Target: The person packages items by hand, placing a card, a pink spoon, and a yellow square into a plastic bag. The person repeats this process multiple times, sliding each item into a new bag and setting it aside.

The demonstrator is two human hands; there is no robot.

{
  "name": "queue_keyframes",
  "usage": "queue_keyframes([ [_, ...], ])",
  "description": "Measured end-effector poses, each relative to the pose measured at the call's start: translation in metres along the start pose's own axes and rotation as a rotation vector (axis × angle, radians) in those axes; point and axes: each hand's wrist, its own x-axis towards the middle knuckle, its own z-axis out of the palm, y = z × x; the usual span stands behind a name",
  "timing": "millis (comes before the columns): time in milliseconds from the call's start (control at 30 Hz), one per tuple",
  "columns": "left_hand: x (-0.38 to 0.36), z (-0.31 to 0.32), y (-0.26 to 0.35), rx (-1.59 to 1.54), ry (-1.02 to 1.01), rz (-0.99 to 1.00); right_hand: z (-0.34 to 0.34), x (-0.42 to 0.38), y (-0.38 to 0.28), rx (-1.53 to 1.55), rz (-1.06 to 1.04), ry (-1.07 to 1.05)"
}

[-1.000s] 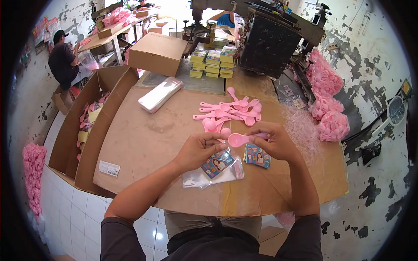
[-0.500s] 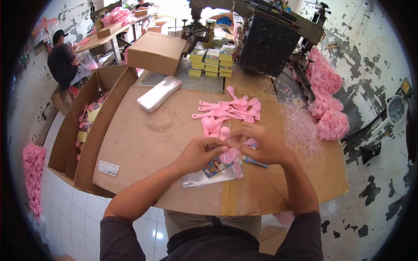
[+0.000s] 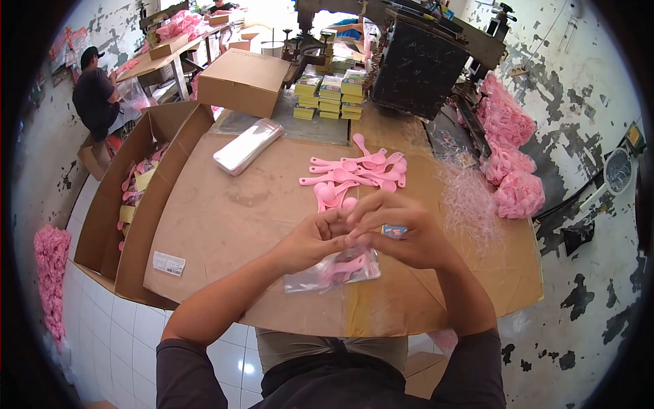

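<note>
My left hand [image 3: 315,240] and my right hand [image 3: 400,232] meet above the cardboard-covered table, fingertips pinched together at the top of a clear plastic bag. A pink spoon [image 3: 346,268] shows inside or under clear plastic just below the fingers; which one I cannot tell. More clear bags [image 3: 306,281] lie flat beneath it. A small blue card [image 3: 394,231] is partly hidden by my right hand. Beyond my fingers lies a pile of pink spoons [image 3: 361,170].
A stack of clear bags [image 3: 248,146] lies at the back left. Behind are stacked yellow-edged cards [image 3: 329,95], a closed carton [image 3: 244,80] and a black machine [image 3: 420,67]. An open box [image 3: 133,204] flanks the left; pink bundles [image 3: 519,195] sit right. A person [image 3: 95,95] sits far left.
My hands have come together, the right one moving left to meet the left one. The pink spoon now shows lower, over the flat bags, where the printed card was visible before.
</note>
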Motion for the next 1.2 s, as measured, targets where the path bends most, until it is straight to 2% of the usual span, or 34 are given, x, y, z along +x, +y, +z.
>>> queue_keyframes([
  [100,0.003,0.001,0.003,0.096,0.084,0.117,-0.015,0.008,-0.026,-0.409,-0.100,0.060],
  [133,0.003,-0.005,0.002,0.208,0.074,0.113,-0.017,0.008,-0.031,-0.451,-0.073,0.089],
  [200,0.000,-0.003,0.005,0.226,0.054,0.133,-0.019,0.006,-0.038,-0.538,-0.018,0.151],
  [233,-0.003,0.000,0.006,0.230,0.047,0.144,-0.018,0.005,-0.039,-0.538,0.044,0.123],
  [300,-0.009,0.008,0.008,0.461,0.070,0.239,-0.016,0.003,-0.039,-0.538,0.166,0.070],
  [333,-0.010,0.010,0.010,0.579,0.079,0.286,-0.014,0.002,-0.037,-0.528,0.150,0.085],
  [433,-0.008,0.014,0.011,0.631,0.123,0.322,-0.007,0.002,-0.034,-0.500,0.132,0.110],
  [533,-0.005,0.013,0.007,0.499,0.152,0.297,-0.004,0.003,-0.035,-0.464,0.180,0.136],
  [600,-0.006,0.012,0.007,0.518,0.212,0.265,-0.002,0.002,-0.029,-0.431,0.220,0.194],
  [700,-0.008,0.014,0.009,0.469,0.285,0.249,0.009,0.005,-0.013,-0.547,0.014,0.366],
  [800,-0.009,0.016,0.014,0.433,0.298,0.236,0.010,0.006,-0.017,-0.828,-0.167,0.232],
  [933,-0.009,0.012,0.004,0.498,0.311,0.229,0.022,0.009,-0.008,-0.978,-0.219,0.167],
  [1033,-0.009,0.010,0.006,0.701,0.279,0.245,0.025,0.008,0.003,-1.063,-0.261,0.117],
  [1100,-0.009,0.007,0.002,0.764,0.264,0.261,0.024,0.007,0.011,-1.092,-0.283,0.068],
  [1200,-0.008,0.009,0.000,0.846,0.238,0.242,0.023,0.007,0.022,-1.066,-0.165,0.054],
])
